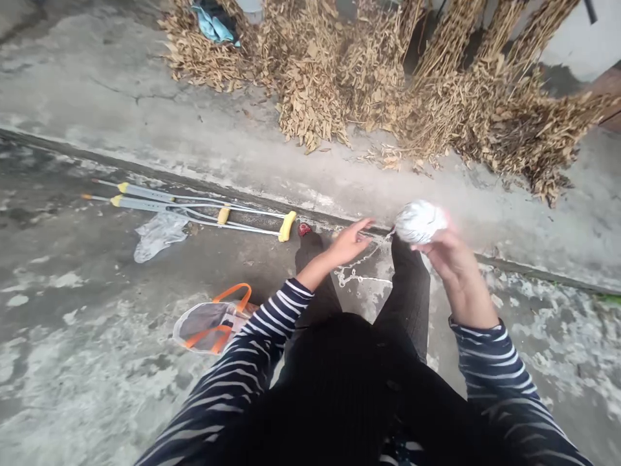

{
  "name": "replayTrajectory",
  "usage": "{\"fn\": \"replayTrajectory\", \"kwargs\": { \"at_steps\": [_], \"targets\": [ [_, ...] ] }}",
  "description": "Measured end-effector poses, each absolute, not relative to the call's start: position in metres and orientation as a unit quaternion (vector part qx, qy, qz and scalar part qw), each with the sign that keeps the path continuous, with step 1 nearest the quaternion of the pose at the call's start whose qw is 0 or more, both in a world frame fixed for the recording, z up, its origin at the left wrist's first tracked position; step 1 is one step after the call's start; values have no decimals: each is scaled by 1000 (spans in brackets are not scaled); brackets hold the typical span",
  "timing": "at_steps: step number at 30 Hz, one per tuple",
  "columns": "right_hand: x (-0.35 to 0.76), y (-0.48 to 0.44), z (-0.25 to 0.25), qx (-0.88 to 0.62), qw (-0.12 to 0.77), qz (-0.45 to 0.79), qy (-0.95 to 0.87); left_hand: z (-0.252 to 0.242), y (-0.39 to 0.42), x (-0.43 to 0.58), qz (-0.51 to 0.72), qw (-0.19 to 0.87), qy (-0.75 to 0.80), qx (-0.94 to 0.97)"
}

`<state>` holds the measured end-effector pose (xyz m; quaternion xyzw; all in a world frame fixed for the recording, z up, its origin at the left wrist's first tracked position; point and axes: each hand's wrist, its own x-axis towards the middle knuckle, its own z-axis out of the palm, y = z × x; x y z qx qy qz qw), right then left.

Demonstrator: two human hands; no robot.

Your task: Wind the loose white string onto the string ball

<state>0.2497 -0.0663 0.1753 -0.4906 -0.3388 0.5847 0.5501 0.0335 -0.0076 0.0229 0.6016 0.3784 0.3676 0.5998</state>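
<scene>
My right hand (455,262) grips a round white ball of string (420,222) above my right knee; it is slightly blurred, and my fingers wrap its right and lower side. My left hand (350,242) is to the left of the ball, with its fingers stretched out toward it and apart from it. No thread can be made out between those fingers. Between my legs a loose length of white cord (359,279) lies in loops on the concrete, running up near the ball. Whether it joins the ball cannot be seen.
A pair of crutches (204,210) with yellow pads lies at the left beside a crumpled clear plastic bag (162,234). Closer to me stands a bag with orange handles (213,327). Dried plant bundles (369,84) line the raised concrete ledge (242,149), with a blue cloth (213,27) among them.
</scene>
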Motion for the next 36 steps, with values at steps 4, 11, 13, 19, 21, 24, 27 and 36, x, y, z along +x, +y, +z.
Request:
{"fn": "replayTrajectory", "kwargs": {
  "at_steps": [4, 11, 13, 19, 21, 24, 27, 36],
  "targets": [
    [219, -65, 159, -497, 494, 633, -329, 51, -1, 57, 417, 698, 264, 519],
    [228, -77, 151, -450, 448, 707, -313, 41, -23, 56, 420, 729, 273, 467],
    [231, -80, 149, -430, 448, 721, -308, 41, -28, 52, 408, 715, 292, 486],
    [247, -93, 145, -397, 453, 740, -299, 65, -15, 52, 374, 643, 326, 583],
    [255, -100, 146, -382, 466, 741, -295, 72, -8, 59, 380, 579, 336, 639],
    [267, -107, 152, -361, 498, 728, -302, 73, -4, 74, 371, 536, 342, 677],
    [284, -107, 162, -365, 533, 694, -318, 60, -10, 83, 317, 612, 340, 639],
    [349, -109, 175, -431, 629, 570, -305, 12, -44, 11, 189, 646, 407, 618]
  ]
}}
